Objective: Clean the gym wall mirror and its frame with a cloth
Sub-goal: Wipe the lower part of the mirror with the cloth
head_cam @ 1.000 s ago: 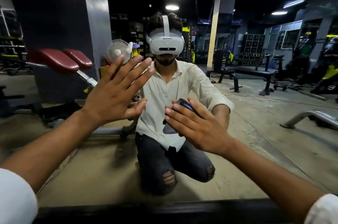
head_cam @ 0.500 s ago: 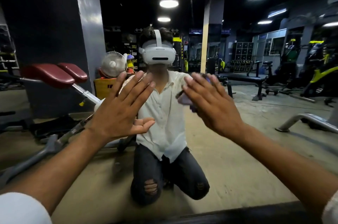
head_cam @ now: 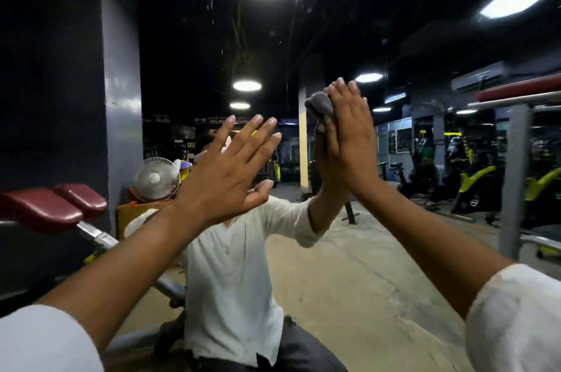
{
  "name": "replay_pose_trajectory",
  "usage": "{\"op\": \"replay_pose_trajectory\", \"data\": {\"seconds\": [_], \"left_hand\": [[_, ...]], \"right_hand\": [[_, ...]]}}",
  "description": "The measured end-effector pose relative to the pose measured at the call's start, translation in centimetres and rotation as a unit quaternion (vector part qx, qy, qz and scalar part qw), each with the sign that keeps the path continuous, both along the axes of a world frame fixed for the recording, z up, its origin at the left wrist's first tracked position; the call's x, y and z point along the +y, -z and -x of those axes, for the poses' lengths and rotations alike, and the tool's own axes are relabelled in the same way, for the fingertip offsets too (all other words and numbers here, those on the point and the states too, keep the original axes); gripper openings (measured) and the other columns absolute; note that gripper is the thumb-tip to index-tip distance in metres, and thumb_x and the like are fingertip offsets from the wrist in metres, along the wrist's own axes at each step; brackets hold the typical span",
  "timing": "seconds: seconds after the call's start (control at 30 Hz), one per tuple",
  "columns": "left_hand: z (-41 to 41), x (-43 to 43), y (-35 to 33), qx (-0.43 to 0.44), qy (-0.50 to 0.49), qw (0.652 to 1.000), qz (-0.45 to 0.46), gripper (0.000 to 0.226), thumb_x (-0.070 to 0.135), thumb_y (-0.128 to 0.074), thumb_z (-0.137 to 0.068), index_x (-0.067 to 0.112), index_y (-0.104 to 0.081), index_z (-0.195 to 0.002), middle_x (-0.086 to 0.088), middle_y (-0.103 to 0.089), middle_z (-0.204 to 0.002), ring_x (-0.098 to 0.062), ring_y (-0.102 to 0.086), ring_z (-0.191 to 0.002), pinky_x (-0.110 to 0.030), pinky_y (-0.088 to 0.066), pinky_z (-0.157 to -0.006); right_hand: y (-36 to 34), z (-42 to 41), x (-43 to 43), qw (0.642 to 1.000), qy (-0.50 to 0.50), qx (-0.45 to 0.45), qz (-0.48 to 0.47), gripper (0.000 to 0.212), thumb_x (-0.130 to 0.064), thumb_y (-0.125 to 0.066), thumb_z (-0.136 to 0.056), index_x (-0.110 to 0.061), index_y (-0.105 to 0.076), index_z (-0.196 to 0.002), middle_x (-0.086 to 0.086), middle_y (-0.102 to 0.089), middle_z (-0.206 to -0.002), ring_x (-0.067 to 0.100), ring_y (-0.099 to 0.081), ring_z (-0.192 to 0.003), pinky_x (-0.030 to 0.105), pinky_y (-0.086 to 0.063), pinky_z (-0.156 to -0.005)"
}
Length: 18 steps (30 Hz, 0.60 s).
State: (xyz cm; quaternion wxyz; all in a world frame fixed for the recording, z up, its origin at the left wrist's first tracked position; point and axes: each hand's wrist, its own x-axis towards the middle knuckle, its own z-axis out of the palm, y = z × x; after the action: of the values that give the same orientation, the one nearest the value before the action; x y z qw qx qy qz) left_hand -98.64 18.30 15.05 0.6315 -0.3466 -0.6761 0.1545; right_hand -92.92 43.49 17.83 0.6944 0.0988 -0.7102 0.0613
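mirror point(head_cam: 373, 286): one, fills the view, frame unseen | left hand point(head_cam: 226, 177): fingers spread straight, holding nothing, palm toward the mirror, likely a brace | right hand point(head_cam: 349, 144): straight fingers press cloth point(head_cam: 318, 104) high on the mirror, to wipe | hands: two | cloth: one

Gym, padded bench point(head_cam: 51, 207), exercise bikes point(head_cam: 473, 186), wall mirror point(head_cam: 364, 265)
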Motion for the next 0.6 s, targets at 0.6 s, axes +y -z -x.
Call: {"op": "replay_pose_trajectory", "data": {"seconds": [0.6], "left_hand": [[0.1, 0.5, 3.2, -0.001, 0.026, 0.998, -0.057, 0.077, 0.049, -0.039, -0.106, 0.009, -0.022, -0.169, -0.013, -0.012, -0.178, -0.03, -0.01, -0.165, -0.061, -0.014, -0.131]], "right_hand": [[6.1, 0.1, 0.1, 0.998, -0.048, -0.012, -0.026, 0.054, -0.015, -0.045, -0.11, -0.011, -0.034, -0.163, 0.005, -0.026, -0.172, 0.02, -0.012, -0.163, 0.046, -0.006, -0.133]]}}
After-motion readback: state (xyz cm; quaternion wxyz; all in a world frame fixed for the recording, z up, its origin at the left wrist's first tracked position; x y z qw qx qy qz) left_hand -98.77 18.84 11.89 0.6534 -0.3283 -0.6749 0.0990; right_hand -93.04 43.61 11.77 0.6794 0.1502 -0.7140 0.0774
